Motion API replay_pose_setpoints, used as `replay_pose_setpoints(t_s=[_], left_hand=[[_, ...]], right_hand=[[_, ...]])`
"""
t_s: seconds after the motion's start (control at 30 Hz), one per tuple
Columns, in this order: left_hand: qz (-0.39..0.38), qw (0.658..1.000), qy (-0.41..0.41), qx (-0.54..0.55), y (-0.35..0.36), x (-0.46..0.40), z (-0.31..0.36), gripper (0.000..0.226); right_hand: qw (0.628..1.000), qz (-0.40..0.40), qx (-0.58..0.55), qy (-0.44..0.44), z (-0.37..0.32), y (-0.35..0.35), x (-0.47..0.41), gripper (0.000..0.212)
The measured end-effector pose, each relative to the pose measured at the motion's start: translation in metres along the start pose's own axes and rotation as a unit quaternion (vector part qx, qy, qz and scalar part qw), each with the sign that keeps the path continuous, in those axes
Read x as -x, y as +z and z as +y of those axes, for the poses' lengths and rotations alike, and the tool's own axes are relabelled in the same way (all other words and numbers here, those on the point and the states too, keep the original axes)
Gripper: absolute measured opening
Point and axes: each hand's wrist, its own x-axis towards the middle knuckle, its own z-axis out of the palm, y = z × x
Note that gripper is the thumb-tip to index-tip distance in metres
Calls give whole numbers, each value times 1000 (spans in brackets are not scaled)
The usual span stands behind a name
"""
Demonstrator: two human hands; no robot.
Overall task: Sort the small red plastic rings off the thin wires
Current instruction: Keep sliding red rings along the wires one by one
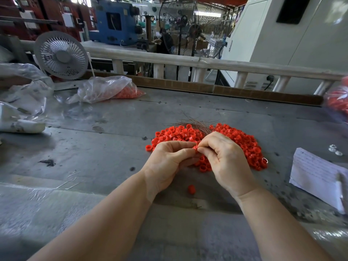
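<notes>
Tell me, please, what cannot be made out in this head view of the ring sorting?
- Ring pinched between both hands: mostly covered by fingertips; any wire through it is unseen.
- Thin wires: near ends hidden behind the right hand.
- Note paper: writing too small.
- Bag at right: cut off by the edge, blurred.

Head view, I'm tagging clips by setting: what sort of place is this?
Most likely a factory floor. A blue machine and a big standing fan stand beyond a worn metal table holding a pile of red rings.
</notes>
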Motion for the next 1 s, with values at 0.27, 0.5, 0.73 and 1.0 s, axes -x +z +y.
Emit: replay_pose_setpoints(t_s=[0.27,0.5,0.73,1.0], left_hand=[[3,999,8,-32,0,0,-2,11],[3,999,27,-45,0,0,-3,12],[20,996,50,-73,0,-2,-4,15],[17,998,32,-42,-3,-3,-3,9]], right_hand=[[1000,-13,13,-15,2,-1,0,8],[999,-6,37,-24,1,0,1,7],[1000,4,21,-9,1,2,0,8],[999,-10,-21,27,2,3,1,5]])
